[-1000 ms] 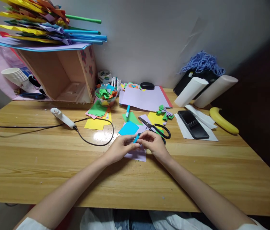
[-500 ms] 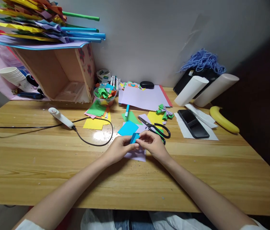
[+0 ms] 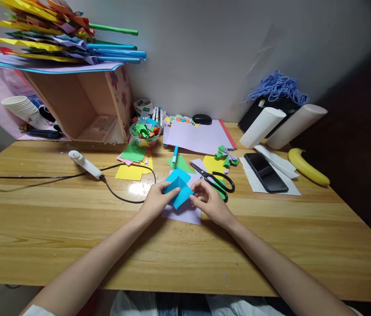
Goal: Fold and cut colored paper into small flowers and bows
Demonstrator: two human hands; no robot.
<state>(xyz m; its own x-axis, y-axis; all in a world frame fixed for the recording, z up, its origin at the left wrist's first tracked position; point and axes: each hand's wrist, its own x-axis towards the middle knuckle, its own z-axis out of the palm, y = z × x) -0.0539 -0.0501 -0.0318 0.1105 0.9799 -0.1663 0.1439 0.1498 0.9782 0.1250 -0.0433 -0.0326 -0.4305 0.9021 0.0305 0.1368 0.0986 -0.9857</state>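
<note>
Between my hands is a square of blue paper (image 3: pixel 182 196), opened out with crease lines across it. My left hand (image 3: pixel 156 198) grips its left side, thumb on top. At the right corner, the thumb and fingertips of my right hand (image 3: pixel 210 202) pinch the edge. Under the square lies a purple paper sheet (image 3: pixel 185 217) on the table. Behind it, a second blue sheet (image 3: pixel 179 174) is partly covered. Black-handled scissors (image 3: pixel 209 176) rest just beyond my right hand, with a bit of green paper under the handles.
Left of my hands are a white corded device (image 3: pixel 85 165) and stacked coloured paper (image 3: pixel 134 151). A tub of paper scraps (image 3: pixel 145 139) stands behind. To the right lie a green-and-purple folded paper piece (image 3: pixel 226 156), a phone (image 3: pixel 266 172) and a banana (image 3: pixel 308 166).
The blue paper was folded small between my fingertips and is now opened out into a larger creased square. My hands have moved slightly apart, the left one leftward.
</note>
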